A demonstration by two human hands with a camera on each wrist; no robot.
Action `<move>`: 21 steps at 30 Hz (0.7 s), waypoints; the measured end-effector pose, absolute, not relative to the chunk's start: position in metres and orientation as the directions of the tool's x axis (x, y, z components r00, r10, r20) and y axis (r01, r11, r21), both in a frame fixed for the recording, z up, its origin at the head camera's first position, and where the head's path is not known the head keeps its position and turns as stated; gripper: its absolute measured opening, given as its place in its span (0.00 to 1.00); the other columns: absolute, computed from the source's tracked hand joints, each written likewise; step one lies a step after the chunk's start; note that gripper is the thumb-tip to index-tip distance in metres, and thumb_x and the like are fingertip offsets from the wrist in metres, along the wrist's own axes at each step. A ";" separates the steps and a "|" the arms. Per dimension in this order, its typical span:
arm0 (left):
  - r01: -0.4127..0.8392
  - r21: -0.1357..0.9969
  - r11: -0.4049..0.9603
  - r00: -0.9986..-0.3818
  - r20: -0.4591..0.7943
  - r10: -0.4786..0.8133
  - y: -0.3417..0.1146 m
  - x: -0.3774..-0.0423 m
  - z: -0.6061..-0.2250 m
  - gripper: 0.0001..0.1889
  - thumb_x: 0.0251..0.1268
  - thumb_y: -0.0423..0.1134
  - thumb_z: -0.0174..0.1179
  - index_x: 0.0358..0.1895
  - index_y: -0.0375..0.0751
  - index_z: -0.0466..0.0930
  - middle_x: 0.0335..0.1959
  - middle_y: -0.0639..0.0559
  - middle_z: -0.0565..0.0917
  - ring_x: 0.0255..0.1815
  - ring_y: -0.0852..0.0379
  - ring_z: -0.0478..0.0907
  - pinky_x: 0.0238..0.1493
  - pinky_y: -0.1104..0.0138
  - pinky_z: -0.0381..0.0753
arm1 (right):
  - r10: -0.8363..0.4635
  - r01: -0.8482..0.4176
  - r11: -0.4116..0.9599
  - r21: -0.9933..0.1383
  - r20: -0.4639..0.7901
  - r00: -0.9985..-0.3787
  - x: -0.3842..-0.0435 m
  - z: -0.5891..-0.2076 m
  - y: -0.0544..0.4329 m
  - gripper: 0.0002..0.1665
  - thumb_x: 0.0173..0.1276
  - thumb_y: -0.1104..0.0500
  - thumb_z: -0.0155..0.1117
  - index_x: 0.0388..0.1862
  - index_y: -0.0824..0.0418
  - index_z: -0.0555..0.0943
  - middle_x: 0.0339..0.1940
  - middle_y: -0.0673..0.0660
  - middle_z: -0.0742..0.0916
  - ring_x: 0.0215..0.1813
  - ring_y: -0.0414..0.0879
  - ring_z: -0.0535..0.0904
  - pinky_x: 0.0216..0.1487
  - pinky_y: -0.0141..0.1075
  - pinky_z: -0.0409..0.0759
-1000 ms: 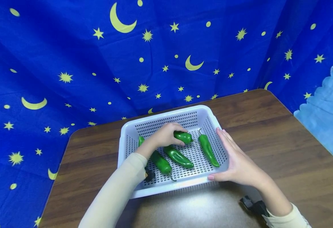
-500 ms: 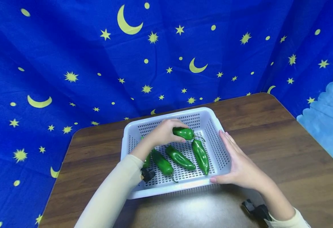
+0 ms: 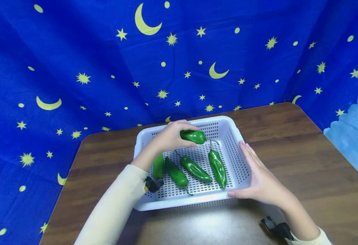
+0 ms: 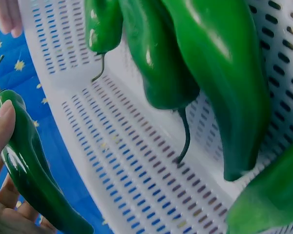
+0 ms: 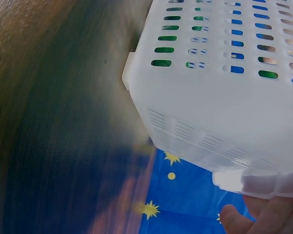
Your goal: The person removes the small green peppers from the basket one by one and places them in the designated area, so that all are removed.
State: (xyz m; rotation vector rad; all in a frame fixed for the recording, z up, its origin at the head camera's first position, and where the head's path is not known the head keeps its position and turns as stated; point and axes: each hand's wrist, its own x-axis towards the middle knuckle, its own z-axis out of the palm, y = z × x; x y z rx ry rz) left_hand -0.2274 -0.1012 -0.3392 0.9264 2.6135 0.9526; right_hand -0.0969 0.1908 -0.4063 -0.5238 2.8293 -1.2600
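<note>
The left hand (image 3: 175,136) has its grip curled round a green pepper (image 3: 194,136), thumb on the near side, over the far part of the white basket (image 3: 191,201), the stem pointing right; nearer, four more green peppers (image 3: 195,169) lie spread left to right on the basket's slotted floor, the leftmost partly hidden; the right hand (image 3: 260,178) has its grip spread round the near right corner, thumb touching the near rim. The basket stands on a brown table (image 3: 304,153).
</note>
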 end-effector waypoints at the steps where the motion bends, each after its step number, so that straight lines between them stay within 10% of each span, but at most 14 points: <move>1: 0.494 0.632 0.598 -0.784 0.027 0.620 -0.104 -0.227 -0.338 0.24 0.57 0.44 0.73 0.59 0.52 0.82 0.56 0.53 0.81 0.49 0.57 0.79 0.48 0.66 0.83 | -0.299 -0.297 0.623 -0.724 0.131 -0.945 -0.097 -0.406 0.191 0.85 0.36 0.38 0.86 0.83 0.49 0.39 0.84 0.59 0.48 0.83 0.63 0.40 0.66 0.77 0.52; 21: 0.421 0.609 0.672 -0.877 0.083 0.474 -0.180 -0.201 -0.315 0.26 0.55 0.44 0.74 0.60 0.49 0.82 0.57 0.52 0.81 0.57 0.52 0.78 0.55 0.56 0.82 | -0.296 -0.267 0.623 -0.735 0.094 -0.950 -0.095 -0.402 0.186 0.84 0.38 0.40 0.86 0.83 0.47 0.37 0.84 0.60 0.46 0.83 0.62 0.37 0.66 0.78 0.51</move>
